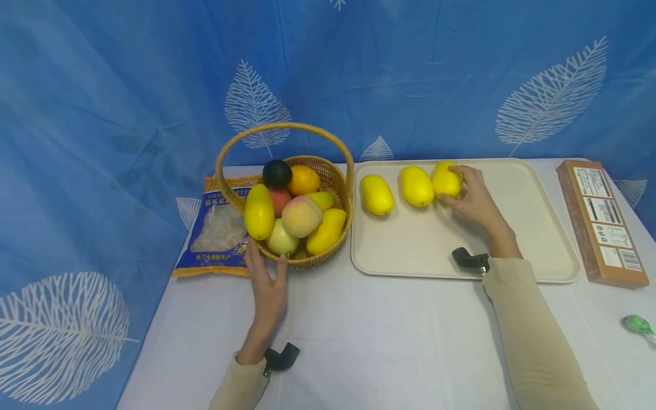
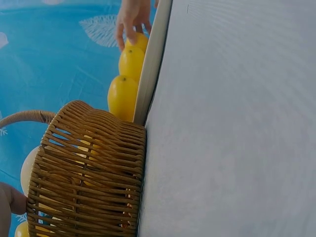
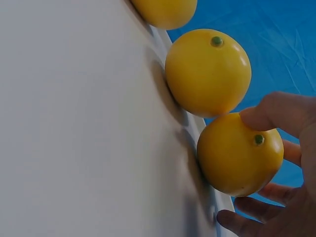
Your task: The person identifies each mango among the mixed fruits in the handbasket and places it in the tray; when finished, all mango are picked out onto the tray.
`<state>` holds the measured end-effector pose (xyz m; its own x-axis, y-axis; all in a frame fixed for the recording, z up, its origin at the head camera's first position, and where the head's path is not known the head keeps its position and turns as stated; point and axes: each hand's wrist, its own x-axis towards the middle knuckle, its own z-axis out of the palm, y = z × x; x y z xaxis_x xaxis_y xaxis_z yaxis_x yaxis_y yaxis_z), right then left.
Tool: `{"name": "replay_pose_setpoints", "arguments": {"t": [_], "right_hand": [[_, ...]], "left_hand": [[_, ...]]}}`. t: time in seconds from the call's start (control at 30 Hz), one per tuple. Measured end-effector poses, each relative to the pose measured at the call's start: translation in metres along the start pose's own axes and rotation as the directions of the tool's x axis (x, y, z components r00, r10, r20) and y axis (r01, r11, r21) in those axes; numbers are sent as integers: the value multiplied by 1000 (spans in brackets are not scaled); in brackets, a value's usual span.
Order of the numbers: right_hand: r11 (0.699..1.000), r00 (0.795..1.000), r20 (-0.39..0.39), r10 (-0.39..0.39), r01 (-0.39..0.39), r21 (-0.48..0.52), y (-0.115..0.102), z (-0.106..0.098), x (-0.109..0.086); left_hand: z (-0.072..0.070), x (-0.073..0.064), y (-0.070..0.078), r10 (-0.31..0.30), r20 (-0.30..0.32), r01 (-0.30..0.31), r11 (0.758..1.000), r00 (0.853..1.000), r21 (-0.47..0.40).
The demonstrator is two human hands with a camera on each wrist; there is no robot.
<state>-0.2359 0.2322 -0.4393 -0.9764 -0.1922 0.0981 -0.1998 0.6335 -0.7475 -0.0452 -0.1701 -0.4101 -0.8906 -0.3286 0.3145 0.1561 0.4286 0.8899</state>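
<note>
On the pale tray (image 1: 410, 250) lie three yellow oval fruits in a row: a left one (image 1: 376, 195), a middle one (image 1: 416, 186) and a right one (image 1: 445, 181). My right hand (image 1: 474, 199) holds the right fruit between thumb and fingers. In the right wrist view that fruit (image 3: 239, 155) sits against its neighbour (image 3: 207, 74), each with a green stem nub. My left hand (image 1: 266, 287) rests with spread fingers at the near rim of the wicker basket (image 1: 330, 176). In the left wrist view the thumb (image 2: 17, 200) touches the basket rim.
Fruit fills the basket, including a peach (image 1: 302, 216), an orange (image 1: 304, 180) and a dark round fruit (image 1: 277, 172). A blue bag (image 1: 217, 228) lies at the basket's left. Right of the tray are a brown box (image 1: 602, 222) and a small green item (image 1: 637, 324).
</note>
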Motion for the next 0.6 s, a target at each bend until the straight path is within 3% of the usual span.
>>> {"name": "replay_pose_setpoints", "arguments": {"t": [0.17,0.4,0.6], "right_hand": [[1000,1000,4,2,-2,15,0,0,-1],[1000,1000,-7,8,-8,-17,2,-1,-1],[1000,1000,-10,10,-10,-28,2,-1,-4]], "left_hand": [[0,-1,0,-28,10,28,1000,1000,13],[5,-2,-35,-60,9,60,997,998,41],[6,-5,-41,-58,23,57,997,998,46]]}}
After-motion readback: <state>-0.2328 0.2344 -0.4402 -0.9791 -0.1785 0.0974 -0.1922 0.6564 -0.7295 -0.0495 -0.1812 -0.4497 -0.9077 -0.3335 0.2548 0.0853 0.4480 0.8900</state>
